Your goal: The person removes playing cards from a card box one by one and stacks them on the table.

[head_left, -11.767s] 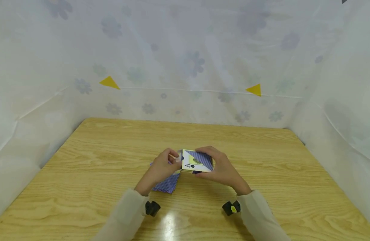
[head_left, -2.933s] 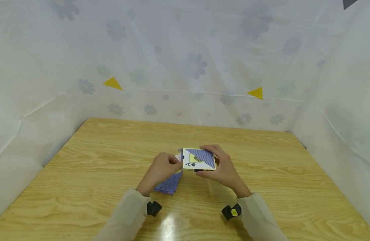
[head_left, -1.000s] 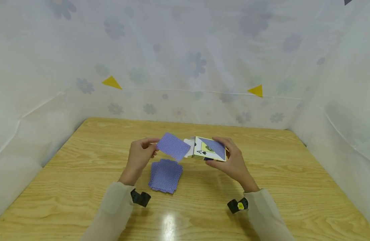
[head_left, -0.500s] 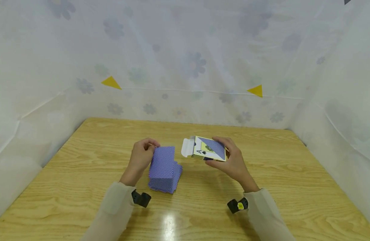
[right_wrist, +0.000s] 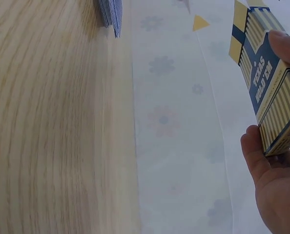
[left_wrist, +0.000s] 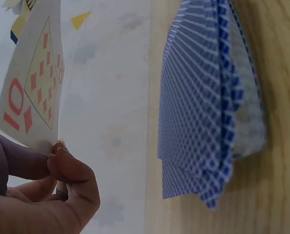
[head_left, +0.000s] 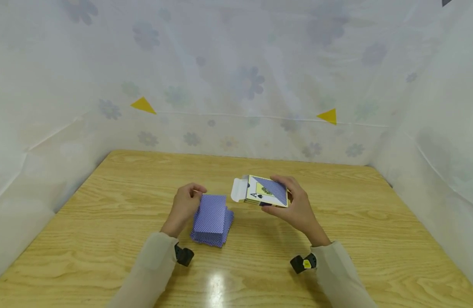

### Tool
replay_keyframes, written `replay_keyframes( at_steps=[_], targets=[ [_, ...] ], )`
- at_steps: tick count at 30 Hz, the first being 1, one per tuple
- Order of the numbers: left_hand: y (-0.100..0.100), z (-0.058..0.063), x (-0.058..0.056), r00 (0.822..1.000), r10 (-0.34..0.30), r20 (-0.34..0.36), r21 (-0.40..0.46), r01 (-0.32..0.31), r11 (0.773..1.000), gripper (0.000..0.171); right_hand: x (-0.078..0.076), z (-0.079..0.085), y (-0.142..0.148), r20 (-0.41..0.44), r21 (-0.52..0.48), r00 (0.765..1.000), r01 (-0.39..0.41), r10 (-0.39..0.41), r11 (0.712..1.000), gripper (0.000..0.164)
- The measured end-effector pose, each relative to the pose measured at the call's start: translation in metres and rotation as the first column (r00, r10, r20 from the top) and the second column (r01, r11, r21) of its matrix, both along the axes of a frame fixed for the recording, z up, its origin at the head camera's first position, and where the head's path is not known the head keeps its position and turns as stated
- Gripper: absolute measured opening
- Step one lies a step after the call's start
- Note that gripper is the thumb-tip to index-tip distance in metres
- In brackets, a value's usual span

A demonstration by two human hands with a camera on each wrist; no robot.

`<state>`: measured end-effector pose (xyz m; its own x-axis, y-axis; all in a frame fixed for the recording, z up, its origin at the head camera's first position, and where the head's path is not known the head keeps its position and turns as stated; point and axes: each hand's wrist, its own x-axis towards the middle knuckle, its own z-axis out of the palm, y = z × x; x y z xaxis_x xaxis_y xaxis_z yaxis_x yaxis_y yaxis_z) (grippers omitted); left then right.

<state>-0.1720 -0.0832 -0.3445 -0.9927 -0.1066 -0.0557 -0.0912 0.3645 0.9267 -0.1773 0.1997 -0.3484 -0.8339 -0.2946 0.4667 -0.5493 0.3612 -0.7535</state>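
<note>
Between thumb and fingers, my left hand pinches one corner of a playing card. In the head view its blue patterned back faces up; the left wrist view shows the ten of diamonds on its underside. Below it, a face-down pile of cards lies on the table, slightly uneven and partly hidden from above. My right hand grips a card box by its long edges, raised over the table. The box's end flap hangs out toward the left, and its side reads "Texas Hold 'Em" in the right wrist view.
The wooden table carries the card pile. White flowered sheeting stands behind it and along both sides, with two yellow triangles on the back sheet. A black wrist camera sits at each sleeve.
Over the last few seconds the card came out of the box to the left. Since then it has turned and lowered over the pile. The box has moved right and up, staying in my right hand.
</note>
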Motion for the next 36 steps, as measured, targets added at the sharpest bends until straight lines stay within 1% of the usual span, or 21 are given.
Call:
replay_keyframes(
  at_steps=[7,15,19,26,31,32,36],
  targets=[
    [-0.004,-0.011,-0.004,0.999,-0.012,0.03,-0.037,0.013,0.999,0.019,0.0,0.0,0.0,-0.015,0.011,1.0,0.003,-0.003,1.0,0.071],
    [-0.007,-0.016,-0.003,0.995,-0.027,0.096,-0.092,0.036,0.995,0.017,0.0,0.0,-0.001,0.004,0.027,1.0,0.011,-0.011,1.0,0.071],
    [-0.008,-0.018,-0.002,0.995,-0.025,0.096,-0.122,0.037,0.992,0.016,0.001,0.0,-0.001,0.01,0.036,1.0,0.013,-0.014,0.999,0.071],
    [-0.01,-0.021,-0.002,0.995,-0.016,0.095,-0.142,0.029,0.989,0.018,0.001,0.0,-0.001,0.0,0.042,1.0,0.015,-0.015,0.999,0.071],
    [-0.012,-0.021,-0.002,0.994,-0.021,0.106,-0.167,0.039,0.985,0.02,0.001,-0.001,-0.003,-0.008,0.043,1.0,0.008,-0.008,0.999,0.071],
    [-0.012,-0.02,-0.002,0.994,-0.023,0.108,-0.171,0.041,0.984,0.02,0.003,0.003,-0.005,-0.01,0.047,1.0,0.01,-0.009,0.999,0.071],
    [-0.014,-0.021,-0.002,0.993,-0.033,0.109,-0.183,0.053,0.982,0.019,0.005,0.003,-0.006,-0.017,0.056,1.0,0.018,-0.017,0.998,0.072]
  ],
)
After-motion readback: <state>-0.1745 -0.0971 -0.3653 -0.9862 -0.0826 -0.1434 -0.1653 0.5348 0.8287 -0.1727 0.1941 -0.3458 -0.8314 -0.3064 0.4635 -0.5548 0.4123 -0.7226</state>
